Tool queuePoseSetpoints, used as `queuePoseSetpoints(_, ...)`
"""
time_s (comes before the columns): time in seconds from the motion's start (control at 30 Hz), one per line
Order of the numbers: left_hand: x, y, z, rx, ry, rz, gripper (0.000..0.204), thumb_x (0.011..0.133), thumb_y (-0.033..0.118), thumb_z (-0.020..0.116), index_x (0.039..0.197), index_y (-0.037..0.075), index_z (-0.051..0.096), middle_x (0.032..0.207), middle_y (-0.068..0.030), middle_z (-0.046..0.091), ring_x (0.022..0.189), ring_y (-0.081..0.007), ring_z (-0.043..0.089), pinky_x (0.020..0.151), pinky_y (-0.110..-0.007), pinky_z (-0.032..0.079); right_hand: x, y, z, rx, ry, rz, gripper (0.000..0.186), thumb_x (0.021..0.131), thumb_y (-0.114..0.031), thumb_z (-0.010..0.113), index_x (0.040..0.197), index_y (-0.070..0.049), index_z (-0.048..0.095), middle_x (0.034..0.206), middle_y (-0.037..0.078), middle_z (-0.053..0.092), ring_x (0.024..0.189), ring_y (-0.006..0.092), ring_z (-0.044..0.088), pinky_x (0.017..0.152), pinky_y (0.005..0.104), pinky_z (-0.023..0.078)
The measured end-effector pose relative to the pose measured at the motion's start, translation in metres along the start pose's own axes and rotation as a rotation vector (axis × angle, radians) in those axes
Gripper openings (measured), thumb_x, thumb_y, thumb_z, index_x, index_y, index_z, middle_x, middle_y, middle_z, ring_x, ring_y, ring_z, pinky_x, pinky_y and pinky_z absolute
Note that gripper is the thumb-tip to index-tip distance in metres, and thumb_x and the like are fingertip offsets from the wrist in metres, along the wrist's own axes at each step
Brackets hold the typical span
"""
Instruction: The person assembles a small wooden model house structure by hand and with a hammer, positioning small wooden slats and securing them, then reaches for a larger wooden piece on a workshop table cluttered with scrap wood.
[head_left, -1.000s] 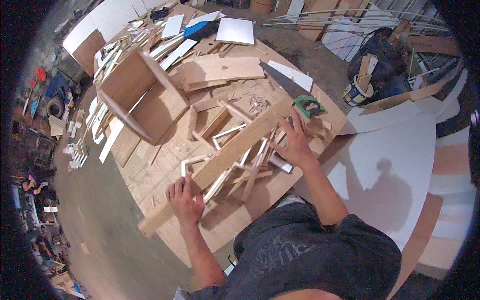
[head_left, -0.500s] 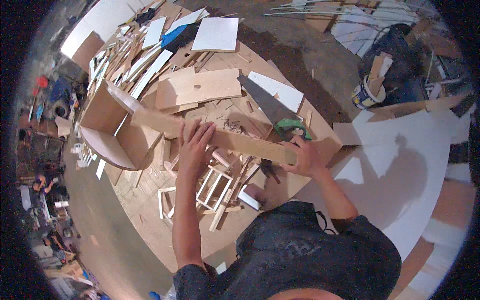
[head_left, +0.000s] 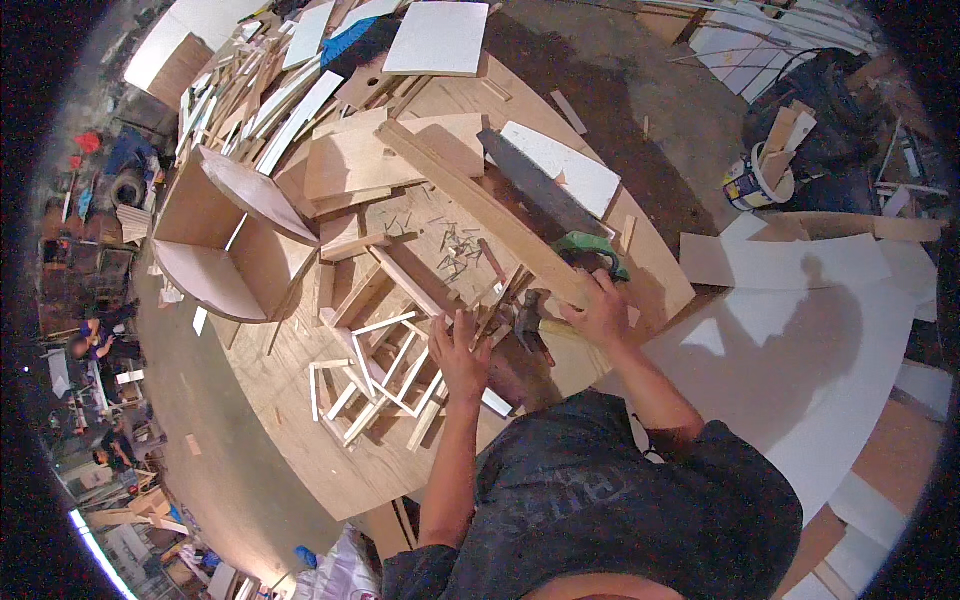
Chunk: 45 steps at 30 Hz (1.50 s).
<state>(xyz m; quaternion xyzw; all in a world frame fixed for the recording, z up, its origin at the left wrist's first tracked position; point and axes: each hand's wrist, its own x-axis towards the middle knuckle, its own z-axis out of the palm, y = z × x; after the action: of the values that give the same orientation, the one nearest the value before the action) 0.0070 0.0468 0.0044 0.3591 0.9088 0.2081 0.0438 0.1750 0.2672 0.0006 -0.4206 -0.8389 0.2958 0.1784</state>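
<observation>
A long narrow wooden board [head_left: 480,210] slants across the table, its near end gripped by my right hand [head_left: 602,312]. Just behind that hand lies a handsaw [head_left: 545,185] with a green handle, partly hidden by the board. My left hand [head_left: 460,360] is at the heap of small wooden pieces, its fingers apart at the end of a wooden strip [head_left: 412,280]; whether it touches the strip is unclear. White-edged thin frames [head_left: 385,375] lie next to my left wrist. Between the hands rests a hammer [head_left: 530,322], with loose nails [head_left: 458,250] beyond it.
A curved-edge wooden corner shelf [head_left: 230,240] stands at the left of the plywood table [head_left: 290,420]. Scrap strips and white panels [head_left: 437,38] pile up at the back. To the right are a bucket of offcuts [head_left: 760,180] and a large white sheet [head_left: 800,370].
My left hand has let go of the board and moved down to the small wooden pieces. The board has swung so its far end points away from me. The thin frames have shifted.
</observation>
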Motion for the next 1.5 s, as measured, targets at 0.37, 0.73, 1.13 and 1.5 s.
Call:
queuePoseSetpoints(0.37, 0.036, 0.008, 0.030, 0.089, 0.045, -0.067, 0.052, 0.089, 0.023, 0.073, 0.139, 0.011, 0.062, 0.132, -0.0102, 0.066, 0.131, -0.0293, 0.056, 0.122, -0.055, 0.024, -0.005, 0.008, 0.039, -0.120, 0.044, -0.100, 0.066, 0.073, -0.037, 0.087, 0.128, -0.008, 0.066, 0.107, 0.013, 0.064, 0.099, 0.0361, 0.067, 0.082, 0.0488, 0.056)
queuePoseSetpoints(0.73, 0.023, -0.016, 0.008, 0.114, 0.024, 0.049, 0.014, 0.091, 0.020, 0.071, 0.104, 0.016, 0.074, 0.101, -0.0032, 0.070, 0.103, -0.0252, 0.067, 0.114, -0.054, 0.033, -0.033, -0.003, 0.051, -0.022, -0.011, -0.026, 0.070, 0.074, -0.039, 0.088, 0.130, -0.004, 0.065, 0.113, 0.014, 0.064, 0.107, 0.0364, 0.065, 0.088, 0.0477, 0.055)
queuePoseSetpoints(1.13, 0.006, -0.030, -0.006, -0.007, 0.082, 0.125, 0.021, 0.089, 0.015, 0.073, 0.110, 0.015, 0.075, 0.100, -0.0049, 0.069, 0.102, -0.0267, 0.066, 0.110, -0.055, 0.039, -0.064, -0.067, 0.061, -0.192, 0.027, -0.217, 0.072, 0.075, -0.042, 0.086, 0.131, -0.003, 0.063, 0.114, 0.019, 0.061, 0.108, 0.0398, 0.063, 0.094, 0.0478, 0.054)
queuePoseSetpoints(1.5, -0.014, -0.045, -0.025, -0.070, 0.028, 0.175, 0.022, 0.088, 0.015, 0.074, 0.110, 0.016, 0.076, 0.102, -0.0044, 0.071, 0.106, -0.0259, 0.067, 0.114, -0.056, 0.037, -0.097, -0.097, 0.097, -0.043, -0.038, -0.087, 0.069, 0.069, -0.033, 0.090, 0.129, -0.007, 0.065, 0.110, 0.010, 0.062, 0.107, 0.0315, 0.064, 0.089, 0.0449, 0.056)
